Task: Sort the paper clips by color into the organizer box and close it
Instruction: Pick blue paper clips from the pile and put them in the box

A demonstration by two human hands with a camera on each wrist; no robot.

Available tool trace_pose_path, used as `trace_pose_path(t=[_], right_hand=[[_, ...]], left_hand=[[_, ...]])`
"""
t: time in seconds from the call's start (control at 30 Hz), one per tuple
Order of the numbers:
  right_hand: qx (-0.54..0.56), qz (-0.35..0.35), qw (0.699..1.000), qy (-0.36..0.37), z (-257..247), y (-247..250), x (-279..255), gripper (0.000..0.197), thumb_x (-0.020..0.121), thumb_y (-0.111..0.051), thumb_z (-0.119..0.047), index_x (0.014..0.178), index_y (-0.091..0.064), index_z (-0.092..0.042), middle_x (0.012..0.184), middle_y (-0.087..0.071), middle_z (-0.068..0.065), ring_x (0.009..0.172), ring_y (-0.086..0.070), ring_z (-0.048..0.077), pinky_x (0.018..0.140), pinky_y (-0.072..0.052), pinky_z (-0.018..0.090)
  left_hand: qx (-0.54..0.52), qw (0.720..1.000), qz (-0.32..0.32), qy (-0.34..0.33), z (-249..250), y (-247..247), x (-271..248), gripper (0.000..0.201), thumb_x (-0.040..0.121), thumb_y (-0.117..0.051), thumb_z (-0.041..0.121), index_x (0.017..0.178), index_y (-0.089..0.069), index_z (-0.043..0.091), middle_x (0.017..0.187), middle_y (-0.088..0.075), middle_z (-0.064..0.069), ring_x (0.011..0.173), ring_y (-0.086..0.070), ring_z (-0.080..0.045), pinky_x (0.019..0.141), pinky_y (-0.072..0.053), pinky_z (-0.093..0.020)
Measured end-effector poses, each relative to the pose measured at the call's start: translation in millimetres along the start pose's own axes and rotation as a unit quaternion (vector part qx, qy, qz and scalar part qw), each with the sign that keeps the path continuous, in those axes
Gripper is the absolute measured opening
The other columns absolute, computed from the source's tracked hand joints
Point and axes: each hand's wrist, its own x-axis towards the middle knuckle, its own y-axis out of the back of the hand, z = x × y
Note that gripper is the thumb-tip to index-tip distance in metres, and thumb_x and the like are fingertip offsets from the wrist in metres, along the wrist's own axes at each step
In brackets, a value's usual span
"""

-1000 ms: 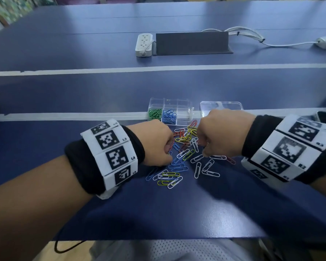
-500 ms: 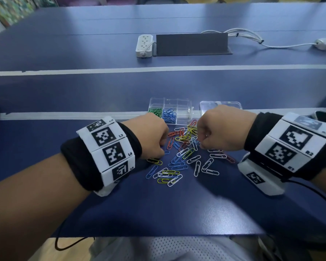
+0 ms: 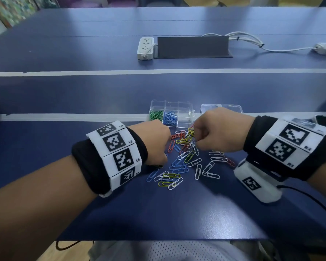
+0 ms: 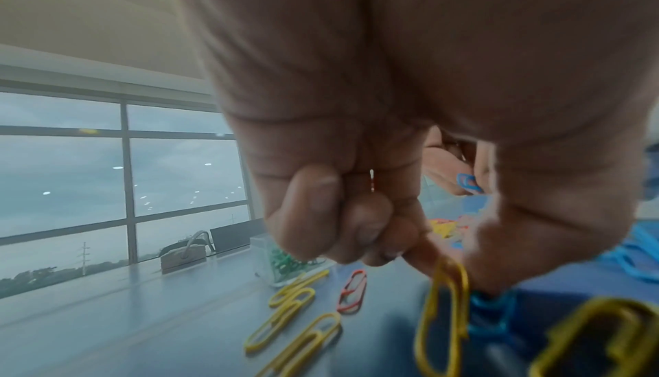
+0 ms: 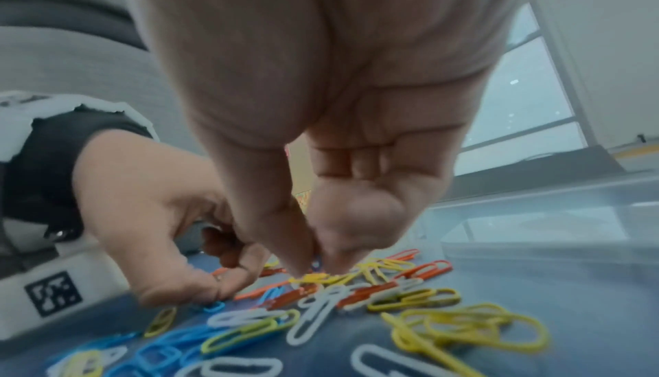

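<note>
The box (image 3: pixel 172 113) is set just behind the clip pile (image 3: pixel 186 157), so that each sorted clip travels only a short way; green clips (image 3: pixel 155 115) are held in its left compartment and blue clips (image 3: pixel 170 116) in the next, while the compartments to the right of these appear unfilled. The detached lid (image 3: pixel 221 108) is laid just right of the box, so closing is judged not yet due. The left hand (image 3: pixel 154 143) is lowered onto the left edge of the pile, with fingers curled tightly; a blue clip (image 4: pixel 470 183) is seen between thumb and finger, and more may be stored in the fist. The right hand (image 3: pixel 217 129) is poised over the pile's far part, thumb and forefinger brought together on a clip whose colour cannot be told. Compared with a second earlier, both hands are shifted toward the box, and the right wrist is raised off the table (image 3: pixel 83 95).
</note>
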Motion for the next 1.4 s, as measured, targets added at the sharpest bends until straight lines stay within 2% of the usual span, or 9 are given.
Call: trace_pose_path(t=[0.23,0.37,0.5,0.6,0.87,1.0,1.1,1.2,1.4], right_hand=[[0.008,0.019,0.999,0.043,-14.9,-4.2,7.3,0.025,0.08,-0.06,-0.02,0.102,-0.069,-0.025,0.06,-0.051,-0.011,0.072,-0.049,0.015,0.057,-0.038,0.019],[-0.002,0.044,0.997,0.057,-22.3,-5.4,11.4,0.021,0.081,-0.055,-0.016,0.088,-0.074,-0.019,0.084,-0.072,0.004,0.077,-0.06,0.023,0.071,-0.05,0.025],[0.002,0.035,0.999,0.041,-21.6,-4.0,14.7,0.019,0.081,-0.054,-0.019,0.082,-0.072,-0.018,0.071,-0.062,0.002,0.072,-0.052,0.021,0.068,-0.044,0.024],[0.034,0.001,0.999,0.002,-19.2,-2.6,16.0,0.027,0.085,-0.049,-0.022,0.06,-0.057,-0.017,0.061,-0.055,0.001,0.069,-0.05,0.021,0.06,-0.04,0.025],[0.375,0.006,0.926,-0.035,-4.9,1.2,22.0,0.034,0.074,-0.044,-0.003,0.043,-0.055,-0.011,0.049,-0.052,0.014,0.045,-0.047,0.025,0.051,-0.042,0.028],[0.279,-0.06,0.958,-0.005,-6.3,-2.1,26.0,0.039,0.079,-0.045,0.003,0.049,-0.061,-0.017,0.043,-0.051,-0.002,0.045,-0.045,0.013,0.049,-0.039,0.023],[0.178,-0.115,0.976,0.047,-15.2,-3.7,22.0,0.027,0.083,-0.049,-0.009,0.062,-0.063,-0.02,0.046,-0.051,-0.009,0.043,-0.046,0.0,0.05,-0.035,0.014],[0.026,-0.112,0.986,0.124,-22.9,-12.6,14.7,0.011,0.078,-0.059,-0.023,0.086,-0.065,-0.027,0.055,-0.055,-0.016,0.053,-0.049,-0.004,0.053,-0.037,0.01],[-0.099,-0.063,0.973,0.198,-24.0,-14.3,25.8,0.017,0.074,-0.058,-0.019,0.086,-0.069,-0.025,0.094,-0.071,-0.005,0.091,-0.064,0.024,0.082,-0.054,0.036]], left_hand=[[0.013,1.0,0.005,-0.015,-0.1,3.7,-4.2,0.012,0.078,-0.062,0.029,0.074,-0.061,0.018,0.078,-0.06,-0.003,0.077,-0.058,-0.024,0.071,-0.052,-0.031],[0.021,0.999,0.009,-0.029,3.9,4.7,-4.4,0.007,0.077,-0.06,0.021,0.072,-0.062,0.017,0.073,-0.058,-0.002,0.07,-0.056,-0.024,0.065,-0.049,-0.03],[0.03,0.999,0.012,-0.029,3.6,2.7,-3.9,0.006,0.075,-0.059,0.021,0.07,-0.057,0.017,0.066,-0.053,0.0,0.067,-0.052,-0.021,0.06,-0.046,-0.027],[0.002,0.999,0.031,-0.017,-2.4,1.1,-2.4,0.019,0.075,-0.056,0.022,0.06,-0.046,0.016,0.062,-0.048,-0.002,0.068,-0.053,-0.026,0.06,-0.043,-0.028],[-0.221,0.974,0.05,0.001,-16.4,12.2,-11.2,0.009,0.073,-0.06,0.025,0.07,-0.052,0.023,0.059,-0.053,0.007,0.048,-0.048,0.0,0.056,-0.04,-0.023],[-0.272,0.962,0.007,0.009,-24.3,7.5,-12.0,0.014,0.08,-0.051,0.015,0.07,-0.057,0.022,0.053,-0.056,0.006,0.043,-0.049,-0.002,0.055,-0.046,-0.02],[-0.395,0.914,-0.089,0.012,-27.8,1.8,-16.4,0.019,0.077,-0.044,0.011,0.06,-0.051,0.012,0.046,-0.049,-0.003,0.038,-0.047,-0.02,0.04,-0.042,-0.02],[-0.454,0.882,-0.125,0.027,-31.9,-1.4,-21.5,0.014,0.064,-0.042,0.02,0.059,-0.046,0.007,0.046,-0.045,-0.013,0.034,-0.038,-0.022,0.036,-0.035,-0.017],[-0.16,0.986,-0.028,0.026,-31.7,-9.3,-27.6,0.029,0.071,-0.069,0.05,0.066,-0.059,0.024,0.052,-0.049,0.009,0.051,-0.046,-0.003,0.056,-0.037,-0.021]])
